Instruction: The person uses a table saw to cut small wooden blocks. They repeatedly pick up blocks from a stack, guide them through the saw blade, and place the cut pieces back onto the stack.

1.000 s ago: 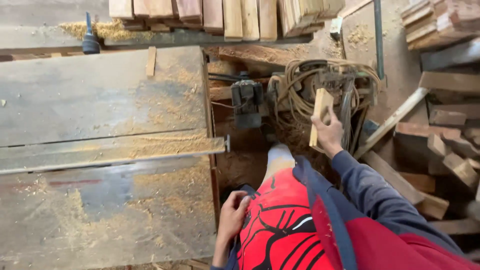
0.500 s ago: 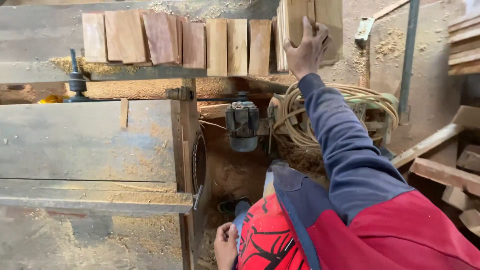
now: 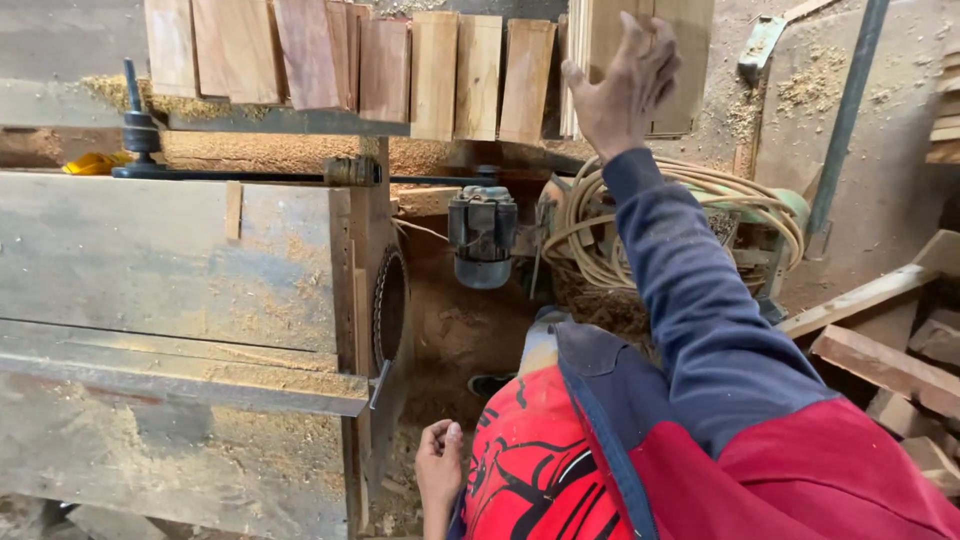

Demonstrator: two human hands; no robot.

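Observation:
My right hand [image 3: 625, 85] is raised with fingers spread, resting against a stack of pale upright wood boards [image 3: 690, 50] at the top right; nothing is gripped in it. Left of it a row of short reddish and pale wood planks [image 3: 430, 70] stands side by side on a ledge. My left hand [image 3: 440, 470] hangs low by my hip with curled fingers, empty, close to the edge of the saw table [image 3: 170, 270].
A circular saw blade [image 3: 388, 310] sits at the table's right edge. An electric motor [image 3: 482, 235] and a coil of tan hose [image 3: 700, 200] lie behind it. Scrap timber [image 3: 890, 360] is piled at right, and sawdust covers the ground.
My right hand carried a small wood block from the hose coil up to the board stack. The block is now out of the hand and the fingers are spread.

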